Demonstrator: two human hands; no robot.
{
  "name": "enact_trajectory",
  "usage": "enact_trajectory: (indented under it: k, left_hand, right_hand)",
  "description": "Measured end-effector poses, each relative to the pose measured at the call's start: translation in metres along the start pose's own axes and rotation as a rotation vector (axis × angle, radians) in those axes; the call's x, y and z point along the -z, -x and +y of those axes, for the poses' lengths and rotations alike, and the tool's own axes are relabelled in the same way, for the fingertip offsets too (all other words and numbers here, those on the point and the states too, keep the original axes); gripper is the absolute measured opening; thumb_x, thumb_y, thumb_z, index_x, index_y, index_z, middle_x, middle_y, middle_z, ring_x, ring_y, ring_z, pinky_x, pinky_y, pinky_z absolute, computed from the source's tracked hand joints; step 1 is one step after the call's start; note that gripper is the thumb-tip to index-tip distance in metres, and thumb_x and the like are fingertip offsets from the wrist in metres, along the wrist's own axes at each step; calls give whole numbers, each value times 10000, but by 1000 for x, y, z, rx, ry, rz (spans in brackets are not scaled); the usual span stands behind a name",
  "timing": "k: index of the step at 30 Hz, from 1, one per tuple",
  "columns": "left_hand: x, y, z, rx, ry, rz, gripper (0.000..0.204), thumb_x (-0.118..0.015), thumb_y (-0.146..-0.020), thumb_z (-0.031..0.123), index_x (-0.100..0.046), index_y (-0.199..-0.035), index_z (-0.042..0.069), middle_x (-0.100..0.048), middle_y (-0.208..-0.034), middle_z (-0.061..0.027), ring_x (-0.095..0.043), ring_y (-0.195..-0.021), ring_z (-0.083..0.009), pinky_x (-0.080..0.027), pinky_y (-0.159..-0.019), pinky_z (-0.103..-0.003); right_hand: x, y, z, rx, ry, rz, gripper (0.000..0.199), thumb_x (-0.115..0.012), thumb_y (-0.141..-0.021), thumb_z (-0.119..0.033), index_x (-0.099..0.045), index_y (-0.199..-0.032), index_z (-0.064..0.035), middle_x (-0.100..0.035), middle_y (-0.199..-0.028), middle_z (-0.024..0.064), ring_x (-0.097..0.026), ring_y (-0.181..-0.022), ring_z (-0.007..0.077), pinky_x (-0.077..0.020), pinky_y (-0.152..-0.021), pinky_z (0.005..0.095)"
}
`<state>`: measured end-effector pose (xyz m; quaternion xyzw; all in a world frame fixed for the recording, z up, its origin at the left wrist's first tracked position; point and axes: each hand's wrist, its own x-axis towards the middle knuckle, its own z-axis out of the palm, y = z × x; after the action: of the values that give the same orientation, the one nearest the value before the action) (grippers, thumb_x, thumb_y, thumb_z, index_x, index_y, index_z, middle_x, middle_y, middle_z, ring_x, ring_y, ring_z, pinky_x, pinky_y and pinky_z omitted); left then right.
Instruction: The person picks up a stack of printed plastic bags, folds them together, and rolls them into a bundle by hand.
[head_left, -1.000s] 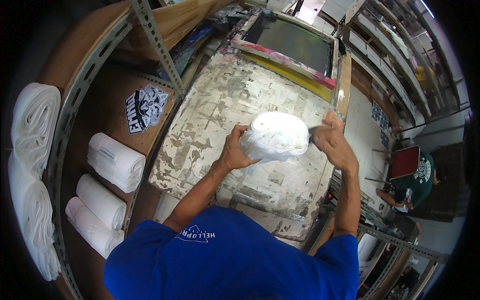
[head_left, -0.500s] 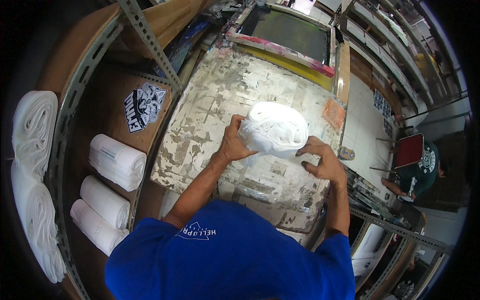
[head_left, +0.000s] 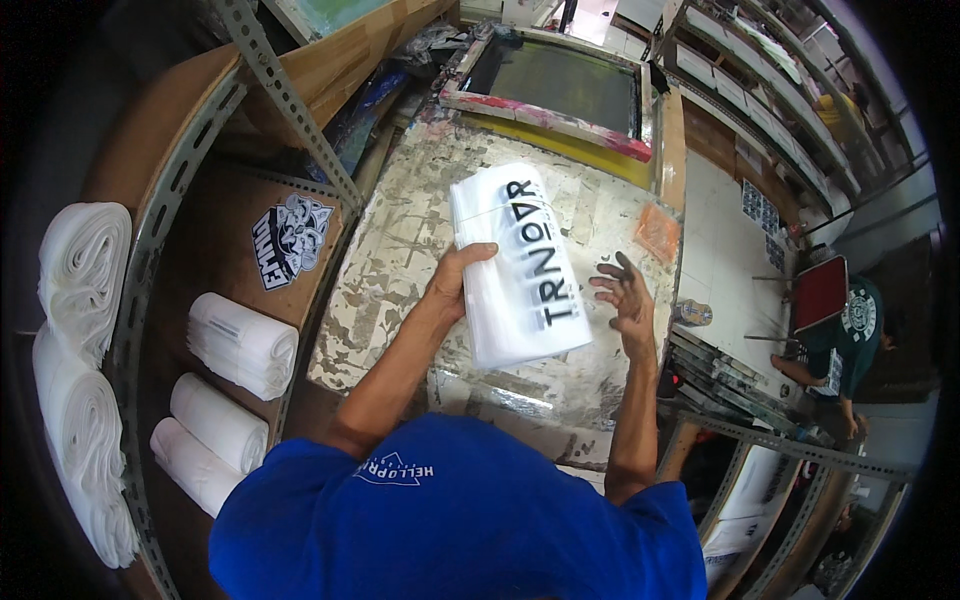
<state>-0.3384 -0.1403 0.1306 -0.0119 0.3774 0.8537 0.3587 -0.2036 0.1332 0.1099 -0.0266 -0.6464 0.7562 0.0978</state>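
Observation:
A rolled bundle of thin white plastic bags (head_left: 495,310) with bold black lettering on its outer face is tilted above the paint-stained worktable (head_left: 400,215). My left hand (head_left: 460,277) grips its left side, thumb over the top face and the other fingers hidden behind or beneath. To the right of the bundle, apart from it, my right hand (head_left: 630,308) is open with fingers spread and dark-stained fingertips. Nothing is in that hand.
A printing screen (head_left: 545,112) lies at the table's far end, and an orange patch (head_left: 657,232) near its right edge. White rolls (head_left: 243,345) and larger ones (head_left: 85,285) fill the left shelf, behind a metal post (head_left: 290,100). Another person (head_left: 860,320) sits far right beside a red chair (head_left: 820,293).
The bundle has turned from end-on to show its printed face. My right hand has let go of its right end, spreading its fingers; my left hand keeps its hold.

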Motion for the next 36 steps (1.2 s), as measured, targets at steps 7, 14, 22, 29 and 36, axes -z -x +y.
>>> enact_trajectory:
  k: [7,14,22,29,36]
  left_hand:
    - [8,20,-55,328,590,-92,539,-441,-978,384,-509,-1347,-4,-622,-1262,-185,-636,-1120,-312,-484,-1023,-501]
    - [97,8,-82,689,418,-445,804,-350,-953,673,-519,-1344,-9,-628,-1238,-191,-657,-1019,-335,-564,-837,-478]
    - [35,20,-7,-743,-686,-87,1266,-782,-611,724,-229,-1476,-17,-417,-1422,-210,-432,-1329,-295,-328,-1125,-438]
    - [-5,15,-32,-887,-927,11,1618,-969,-337,571,-7,-1507,4,-347,-1441,-260,-393,-1352,-364,-333,-1129,-467]
    - [-16,5,-44,-940,-958,203,1229,-936,-570,188,-112,-1461,-4,-402,-1370,-221,-489,-1250,-319,-419,-1055,-433]
  right_hand:
    - [-48,23,-4,-100,127,-216,1496,-993,-383,-226,-92,-1564,-45,-342,-1540,187,-370,-1404,280,-258,-1174,403]
    - [-79,13,16,-69,289,-43,1072,-939,-510,-65,-392,-1430,13,-606,-1289,128,-577,-1185,221,-473,-1009,366]
    - [-115,-4,47,100,230,18,1608,-986,-429,-107,206,-1506,-35,-301,-1522,228,-352,-1405,318,-298,-1168,433]
    - [-162,-20,51,546,415,290,1264,-825,-687,-530,-50,-1513,30,-310,-1459,271,-342,-1341,445,-281,-1092,545]
    - [-152,-20,65,559,830,332,1239,-800,-732,-429,21,-1525,53,-186,-1533,324,-202,-1412,519,-206,-1130,594]
